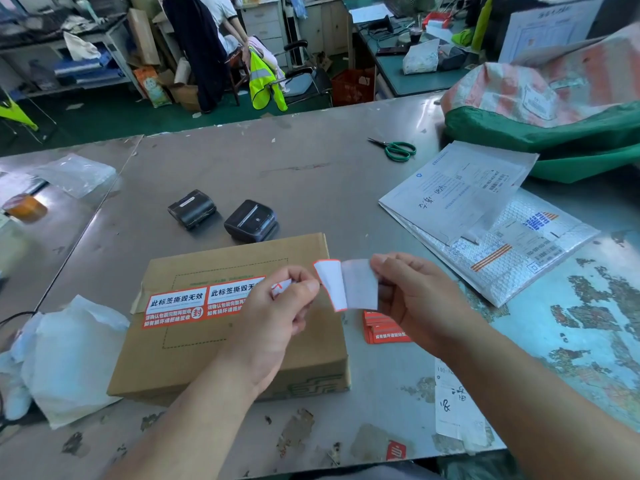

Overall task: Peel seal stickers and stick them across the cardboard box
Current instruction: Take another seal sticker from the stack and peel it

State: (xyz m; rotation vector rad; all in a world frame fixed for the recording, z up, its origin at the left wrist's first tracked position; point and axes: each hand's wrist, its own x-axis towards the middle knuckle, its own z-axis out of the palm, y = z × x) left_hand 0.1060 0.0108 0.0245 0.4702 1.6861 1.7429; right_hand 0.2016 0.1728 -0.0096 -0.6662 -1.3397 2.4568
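A flat cardboard box [194,355] lies on the grey table in front of me. Two red-and-white seal stickers [180,306] lie side by side across its top seam. Above the box's right edge my left hand [277,306] pinches one end of a seal sticker [330,284], its white underside facing me with a red border. My right hand [412,292] pinches the white backing paper [360,284], partly pulled away from that sticker. A stack of red stickers [381,329] lies on the table under my right hand.
Two black handheld printers [221,214] sit beyond the box. Green-handled scissors [394,148] lie farther back. Bubble mailers [485,220] and a green sack [554,133] fill the right side. White plastic bags [65,358] lie left of the box. A person sits in the background.
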